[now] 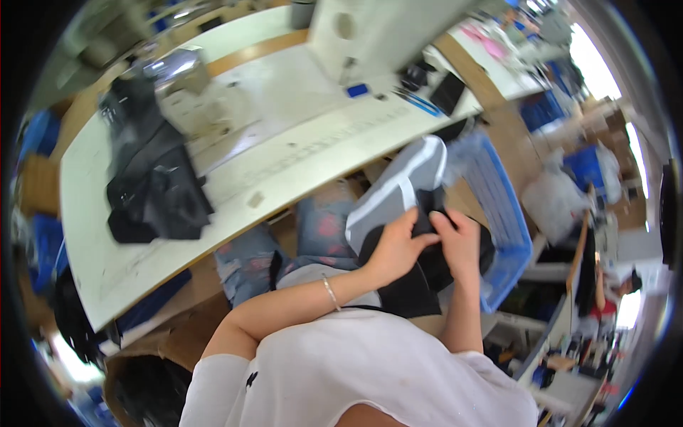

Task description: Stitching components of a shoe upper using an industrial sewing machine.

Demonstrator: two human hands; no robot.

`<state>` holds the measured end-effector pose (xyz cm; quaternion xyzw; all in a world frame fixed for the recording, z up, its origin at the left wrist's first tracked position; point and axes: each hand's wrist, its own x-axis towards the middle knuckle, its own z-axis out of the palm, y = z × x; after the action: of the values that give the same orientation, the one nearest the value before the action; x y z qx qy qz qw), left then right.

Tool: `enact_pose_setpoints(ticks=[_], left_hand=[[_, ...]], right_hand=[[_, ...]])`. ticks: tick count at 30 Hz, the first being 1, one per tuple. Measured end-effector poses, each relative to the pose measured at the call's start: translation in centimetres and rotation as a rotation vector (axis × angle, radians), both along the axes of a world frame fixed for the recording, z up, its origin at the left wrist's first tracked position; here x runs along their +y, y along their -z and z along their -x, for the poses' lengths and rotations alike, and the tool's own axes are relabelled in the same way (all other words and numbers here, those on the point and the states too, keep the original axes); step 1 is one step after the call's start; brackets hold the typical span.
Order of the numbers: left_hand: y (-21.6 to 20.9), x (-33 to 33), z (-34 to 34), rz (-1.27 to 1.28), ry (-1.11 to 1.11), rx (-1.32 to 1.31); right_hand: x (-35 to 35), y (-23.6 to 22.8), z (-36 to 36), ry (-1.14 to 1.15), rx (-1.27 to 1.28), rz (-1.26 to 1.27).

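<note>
Over my lap, beside the table edge, I hold a black-and-grey fabric piece [388, 196] with white strips along its edge and across it. Its black part hangs below my hands toward my lap. My left hand [397, 248] pinches the black cloth between thumb and fingers. Close beside it, my right hand [459, 242] grips the same cloth, thumb pointing toward the left one. Some fingertips are hidden by the cloth. Right behind the work stands a blue plastic crate [506, 206], with dark cloth partly over its near side.
A white sewing table [313, 135] curves in front of me, carrying a sewing machine [377, 35]. Dark garment pieces [156, 185] lie at its left. Blue-handled snips [421, 104], a black phone-like slab [448, 92] and a small blue block [357, 90] sit toward the right.
</note>
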<state>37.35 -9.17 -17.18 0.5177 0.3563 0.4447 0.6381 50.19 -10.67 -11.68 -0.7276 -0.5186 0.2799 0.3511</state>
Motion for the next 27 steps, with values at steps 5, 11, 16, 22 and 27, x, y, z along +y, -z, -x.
enact_pose_setpoints(ticks=[5,11,16,22,27], left_hand=[[-0.5,1.4,1.7,-0.126,-0.078,0.016],[-3.5,1.7,8.7,-0.081,0.07,0.102],[-6.8,3.1,26.6,-0.579,-0.078,1.145],[-7.8,8.1,34.3,-1.478,0.143,1.744],[-10.5,10.0,34.3,-1.071,0.852,1.909]], right_hand=[[2.9,-2.8,0.7,-0.006,-0.024,-0.384],[7.3,-7.2,6.9,-0.444,-0.452,-0.533],[10.9,-6.9,13.4,-0.497,-0.286,-0.646],[14.3,-6.1,20.1,-0.657,-0.2,-0.672],[16.0,-6.5,22.0,-0.651,-0.145,-0.648]])
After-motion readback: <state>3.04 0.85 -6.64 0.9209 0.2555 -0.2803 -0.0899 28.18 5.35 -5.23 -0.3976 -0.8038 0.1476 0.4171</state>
